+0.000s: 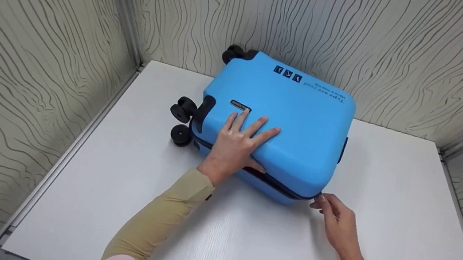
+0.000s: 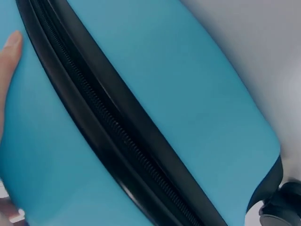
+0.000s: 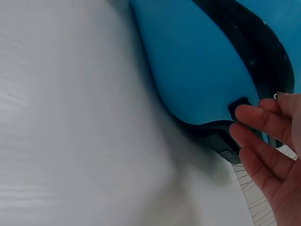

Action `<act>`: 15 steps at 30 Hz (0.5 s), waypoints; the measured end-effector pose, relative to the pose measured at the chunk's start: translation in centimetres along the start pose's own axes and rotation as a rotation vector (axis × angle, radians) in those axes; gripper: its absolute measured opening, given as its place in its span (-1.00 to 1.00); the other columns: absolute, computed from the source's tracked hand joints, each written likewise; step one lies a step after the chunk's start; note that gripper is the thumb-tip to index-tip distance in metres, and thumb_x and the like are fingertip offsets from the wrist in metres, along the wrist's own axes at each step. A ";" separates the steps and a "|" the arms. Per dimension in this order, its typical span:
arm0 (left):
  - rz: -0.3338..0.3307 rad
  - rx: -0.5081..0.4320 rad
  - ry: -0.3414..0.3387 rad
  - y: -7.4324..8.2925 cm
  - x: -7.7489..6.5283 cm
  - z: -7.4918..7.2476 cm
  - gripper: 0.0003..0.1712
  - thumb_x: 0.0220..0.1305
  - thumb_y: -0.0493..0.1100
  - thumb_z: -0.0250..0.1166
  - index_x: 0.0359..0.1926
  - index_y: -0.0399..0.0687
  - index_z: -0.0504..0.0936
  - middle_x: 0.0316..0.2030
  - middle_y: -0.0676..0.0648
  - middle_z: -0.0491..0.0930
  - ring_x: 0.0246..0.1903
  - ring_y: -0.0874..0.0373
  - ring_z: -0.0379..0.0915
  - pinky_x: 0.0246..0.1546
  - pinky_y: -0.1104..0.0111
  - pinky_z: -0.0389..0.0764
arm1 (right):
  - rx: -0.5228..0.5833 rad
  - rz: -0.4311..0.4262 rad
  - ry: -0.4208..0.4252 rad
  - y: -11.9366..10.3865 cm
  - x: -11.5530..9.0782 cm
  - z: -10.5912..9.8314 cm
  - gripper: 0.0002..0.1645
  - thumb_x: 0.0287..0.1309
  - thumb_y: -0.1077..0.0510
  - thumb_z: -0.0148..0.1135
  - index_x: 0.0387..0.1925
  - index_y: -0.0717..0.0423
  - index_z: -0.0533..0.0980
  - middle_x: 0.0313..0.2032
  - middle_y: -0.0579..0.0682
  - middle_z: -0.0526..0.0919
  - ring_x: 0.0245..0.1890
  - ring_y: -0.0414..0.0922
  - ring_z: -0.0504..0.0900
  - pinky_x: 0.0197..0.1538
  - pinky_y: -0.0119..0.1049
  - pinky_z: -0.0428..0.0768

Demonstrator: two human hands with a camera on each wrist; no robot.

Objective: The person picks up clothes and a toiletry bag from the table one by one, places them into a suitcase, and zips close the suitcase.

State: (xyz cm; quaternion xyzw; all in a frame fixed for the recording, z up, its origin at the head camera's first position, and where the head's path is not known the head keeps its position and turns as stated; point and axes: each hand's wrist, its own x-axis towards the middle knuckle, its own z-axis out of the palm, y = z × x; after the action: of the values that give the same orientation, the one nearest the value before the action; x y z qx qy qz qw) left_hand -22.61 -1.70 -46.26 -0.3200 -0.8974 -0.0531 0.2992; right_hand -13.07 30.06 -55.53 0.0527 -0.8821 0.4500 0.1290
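A blue hard-shell suitcase [image 1: 299, 121] lies on its side on the white table, wheels toward the left. My left hand [image 1: 231, 148] rests on its upper shell, fingers spread, with the thumb down by the black zipper seam. In the left wrist view the zipper [image 2: 115, 125] runs along the side between black trim, its teeth together. At the near right corner, my right hand [image 1: 341, 227] pinches the zipper pull [image 3: 276, 95] between thumb and index finger; most of the pull is hidden by the fingers. The other right fingers are loosely bent beside the shell.
Black wheels [image 1: 180, 135] stick out at the suitcase's left end, and a black side handle [image 1: 343, 150] shows at its right end. Wood-grain patterned panels [image 1: 193, 13] enclose the white table [image 1: 402, 224] at the back and both sides.
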 end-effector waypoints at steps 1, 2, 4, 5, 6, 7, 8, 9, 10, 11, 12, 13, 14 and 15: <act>0.003 -0.003 -0.004 0.0 0.0 0.0 0.21 -0.22 0.60 0.43 0.50 0.36 0.36 0.42 -0.06 0.38 0.39 -0.32 0.21 0.36 -0.17 0.19 | 0.006 0.005 -0.009 -0.1 0.0 0.0 -0.72 0.56 0.16 0.04 -0.14 0.12 0.67 -0.34 -0.15 0.76 -0.26 -0.15 0.72 -0.18 -0.45 0.59; 0.004 -0.006 -0.012 0.0 0.0 -0.1 0.22 -0.22 0.60 0.44 0.51 0.35 0.35 0.42 -0.07 0.37 0.39 -0.32 0.20 0.36 -0.17 0.18 | 0.010 0.013 -0.020 -0.1 0.1 0.0 -0.72 0.57 0.16 0.03 -0.14 0.12 0.67 -0.34 -0.14 0.75 -0.26 -0.16 0.71 -0.17 -0.41 0.60; -0.002 -0.006 -0.036 0.1 0.1 -0.2 0.25 -0.22 0.60 0.45 0.52 0.34 0.32 0.44 -0.07 0.34 0.42 -0.32 0.15 0.38 -0.18 0.14 | 0.021 0.037 -0.045 -0.2 0.3 0.0 -0.72 0.57 0.18 0.03 -0.14 0.14 0.67 -0.34 -0.12 0.75 -0.26 -0.16 0.71 -0.16 -0.34 0.63; -0.010 -0.004 -0.055 0.3 0.1 -0.3 0.26 -0.23 0.60 0.46 0.53 0.33 0.31 0.46 -0.07 0.32 0.43 -0.32 0.13 0.38 -0.19 0.11 | 0.024 0.052 -0.063 -0.3 0.5 0.0 -0.72 0.56 0.20 0.02 -0.15 0.15 0.66 -0.34 -0.10 0.75 -0.26 -0.15 0.71 -0.16 -0.30 0.64; -0.021 -0.004 -0.074 0.5 0.1 -0.4 0.28 -0.23 0.61 0.45 0.54 0.32 0.30 0.47 -0.08 0.30 0.44 -0.33 0.09 0.39 -0.20 0.07 | 0.026 0.074 -0.084 -0.4 0.6 -0.1 -0.72 0.56 0.21 0.01 -0.15 0.16 0.66 -0.34 -0.09 0.74 -0.26 -0.14 0.71 -0.16 -0.25 0.65; -0.034 -0.006 -0.091 1.0 0.1 -0.6 0.30 -0.24 0.63 0.45 0.54 0.30 0.29 0.47 -0.10 0.28 0.45 -0.33 0.07 0.40 -0.22 0.04 | 0.027 0.095 -0.105 -0.5 0.8 -0.1 -0.72 0.56 0.23 0.00 -0.16 0.16 0.65 -0.34 -0.08 0.73 -0.26 -0.13 0.71 -0.15 -0.22 0.65; -0.044 -0.006 -0.107 1.5 0.2 -0.7 0.33 -0.25 0.66 0.43 0.55 0.29 0.28 0.48 -0.11 0.26 0.46 -0.32 0.04 0.40 -0.22 0.00 | 0.026 0.118 -0.124 -0.7 0.9 -0.1 -0.73 0.55 0.25 0.00 -0.17 0.17 0.64 -0.35 -0.06 0.73 -0.27 -0.11 0.70 -0.15 -0.20 0.65; -0.051 -0.007 -0.116 2.1 0.4 -0.7 0.35 -0.26 0.69 0.40 0.55 0.27 0.27 0.49 -0.12 0.24 0.47 -0.31 0.01 0.41 -0.22 -0.05 | 0.025 0.139 -0.145 -0.9 1.1 -0.2 -0.73 0.54 0.26 -0.01 -0.17 0.19 0.63 -0.35 -0.04 0.72 -0.27 -0.10 0.69 -0.14 -0.19 0.65; -0.053 -0.005 -0.123 2.9 0.5 -0.7 0.36 -0.25 0.72 0.36 0.56 0.25 0.26 0.50 -0.13 0.22 0.48 -0.29 0.00 0.42 -0.22 -0.08 | 0.021 0.156 -0.165 -1.0 1.2 -0.2 -0.73 0.54 0.27 -0.03 -0.17 0.20 0.62 -0.35 -0.03 0.71 -0.28 -0.09 0.68 -0.15 -0.20 0.65; -0.046 -0.003 -0.124 3.8 0.7 -0.7 0.38 -0.25 0.75 0.31 0.56 0.23 0.24 0.50 -0.14 0.21 0.49 -0.28 -0.01 0.43 -0.22 -0.12 | 0.016 0.169 -0.184 -1.2 1.4 -0.1 -0.73 0.53 0.27 -0.04 -0.16 0.21 0.61 -0.36 -0.02 0.70 -0.29 -0.07 0.67 -0.15 -0.21 0.64; -0.034 -0.003 -0.119 4.8 0.8 -0.5 0.39 -0.24 0.78 0.26 0.56 0.21 0.24 0.50 -0.16 0.20 0.49 -0.26 -0.02 0.43 -0.21 -0.15 | 0.014 0.178 -0.201 -1.3 1.6 -0.1 -0.73 0.53 0.27 -0.06 -0.15 0.22 0.59 -0.36 0.00 0.69 -0.30 -0.06 0.66 -0.16 -0.21 0.63; -0.015 0.003 -0.109 5.8 1.0 -0.3 0.39 -0.22 0.80 0.21 0.57 0.19 0.22 0.51 -0.16 0.19 0.49 -0.24 -0.02 0.44 -0.20 -0.17 | 0.008 0.180 -0.213 -1.5 1.7 0.0 -0.73 0.54 0.26 -0.07 -0.15 0.23 0.58 -0.37 0.01 0.68 -0.31 -0.06 0.65 -0.17 -0.23 0.62; 0.009 0.009 -0.095 6.8 1.1 0.0 0.39 -0.19 0.82 0.15 0.58 0.17 0.21 0.51 -0.17 0.19 0.50 -0.22 -0.02 0.44 -0.19 -0.18 | 0.001 0.178 -0.223 -1.6 1.9 0.0 -0.73 0.55 0.25 -0.09 -0.13 0.23 0.57 -0.36 0.01 0.66 -0.32 -0.06 0.64 -0.18 -0.24 0.61; 0.032 0.017 -0.081 7.8 1.3 0.4 0.39 -0.16 0.83 0.10 0.59 0.15 0.19 0.51 -0.17 0.18 0.50 -0.21 -0.02 0.44 -0.18 -0.19 | -0.005 0.174 -0.234 -1.6 2.0 0.1 -0.72 0.56 0.25 -0.11 -0.10 0.24 0.55 -0.35 0.02 0.66 -0.32 -0.06 0.63 -0.19 -0.25 0.60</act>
State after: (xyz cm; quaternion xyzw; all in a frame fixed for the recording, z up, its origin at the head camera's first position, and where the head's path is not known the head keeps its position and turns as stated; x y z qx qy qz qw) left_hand -18.90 5.23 -46.58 -0.3337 -0.9039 -0.0278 0.2662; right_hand -14.66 29.03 -53.78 0.0280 -0.8936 0.4479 -0.0142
